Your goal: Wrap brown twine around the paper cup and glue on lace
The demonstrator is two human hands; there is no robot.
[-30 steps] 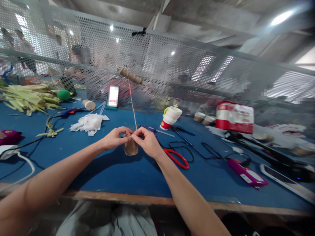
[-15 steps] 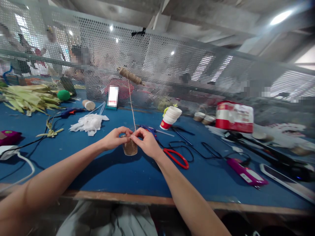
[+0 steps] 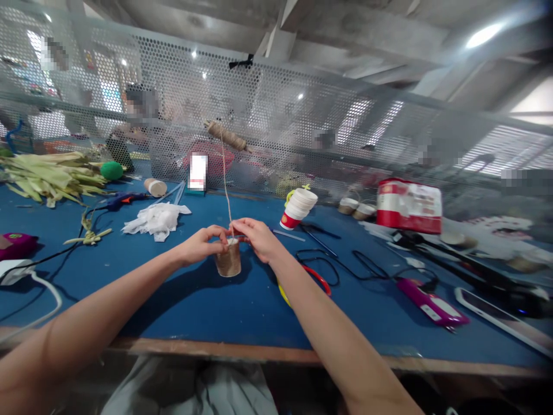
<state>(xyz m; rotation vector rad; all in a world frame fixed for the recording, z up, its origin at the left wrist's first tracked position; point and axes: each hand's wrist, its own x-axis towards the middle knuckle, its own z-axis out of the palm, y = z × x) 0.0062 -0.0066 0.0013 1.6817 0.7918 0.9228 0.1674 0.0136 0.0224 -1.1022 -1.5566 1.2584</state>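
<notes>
Between both hands, on the blue table (image 3: 207, 314): twine-wrapped cup (image 3: 228, 263), upright. Left hand (image 3: 200, 245) grips its upper edge, fingers curled on the rim. Right hand (image 3: 259, 238) meets it at the rim, fingertips pinched on the twine strand (image 3: 225, 184), which runs taut up to the spool (image 3: 227, 137) on the mesh beyond. Red-handled scissors (image 3: 320, 278) lie just right of the right wrist, partly behind the forearm. Paper cup stack (image 3: 298, 208) sits further back right, white cloth bundle (image 3: 155, 218) back left.

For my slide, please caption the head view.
Left hand steadies a twine-wrapped cup on the blue table; right hand pinches twine at its rim.
</notes>
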